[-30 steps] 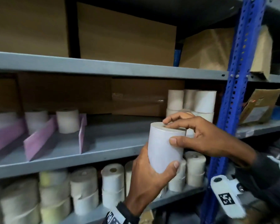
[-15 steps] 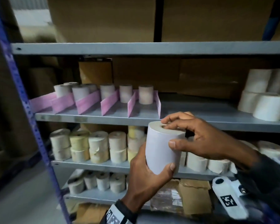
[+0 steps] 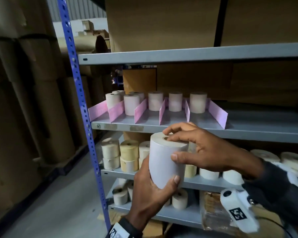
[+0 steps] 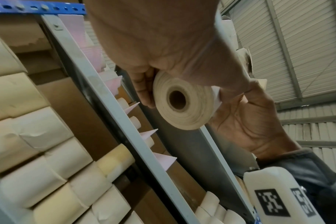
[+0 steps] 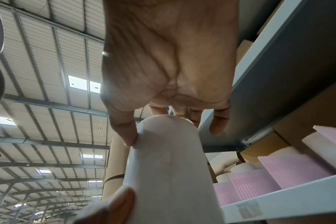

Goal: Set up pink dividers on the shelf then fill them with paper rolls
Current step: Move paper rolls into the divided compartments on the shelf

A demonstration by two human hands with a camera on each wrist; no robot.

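Both hands hold one white paper roll (image 3: 165, 162) upright in front of the shelf, below the divider level. My left hand (image 3: 153, 188) grips its lower part from beneath, thumb across the front. My right hand (image 3: 196, 148) pinches its top, fingers on the upper face, thumb on the side. The roll's hollow core (image 4: 176, 99) shows in the left wrist view, its side (image 5: 169, 166) in the right wrist view. Several pink dividers (image 3: 217, 115) stand on the grey middle shelf (image 3: 248, 129), with rolls (image 3: 198, 102) at the back of the slots between them.
A blue perforated upright (image 3: 83, 107) bounds the rack on the left. Lower shelves hold stacked paper rolls (image 3: 129, 155). Cardboard boxes (image 3: 162, 23) sit on the top shelf, and large brown rolls (image 3: 33, 83) stand at the far left. To the right of the last divider the shelf surface is bare.
The view has swung left and pulled back, bringing the divider row and blue upright into sight. Both hands keep the same hold on the roll.
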